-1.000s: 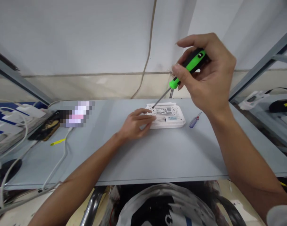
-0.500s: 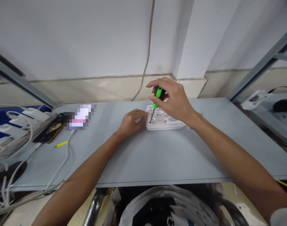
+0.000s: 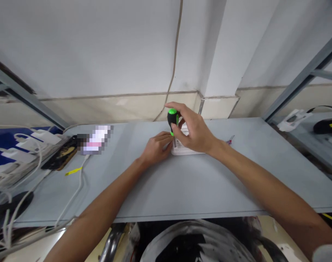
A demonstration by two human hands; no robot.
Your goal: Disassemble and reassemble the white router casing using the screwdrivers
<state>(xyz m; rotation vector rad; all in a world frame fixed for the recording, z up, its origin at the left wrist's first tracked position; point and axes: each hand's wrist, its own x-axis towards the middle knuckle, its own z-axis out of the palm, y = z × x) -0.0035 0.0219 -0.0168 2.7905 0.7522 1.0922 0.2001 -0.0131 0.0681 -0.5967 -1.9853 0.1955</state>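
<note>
A screwdriver (image 3: 172, 119) with a green and black handle stands nearly upright in my right hand (image 3: 194, 129). My thumb and fingers are round its handle. Its shaft reaches down to the near left corner of a white plastic box with rows of vent holes (image 3: 182, 149), which lies on the grey table. What the tip touches is too small to make out. My left hand (image 3: 158, 148) grips the left edge of the box, fingertips and thumb against it. My right hand hides much of the box's top.
Right of the box lies a small pink and metal object (image 3: 230, 140). On the left are a lit, blurred phone (image 3: 96, 140) on a white cable, a dark phone (image 3: 61, 153), and chargers (image 3: 47, 137) in a power strip. Metal posts (image 3: 294, 89) rise at the sides.
The screwdriver has gone from leaning to nearly upright, its handle top moving left. My right hand has shifted left and down with it. My left hand stays at the box's edge.
</note>
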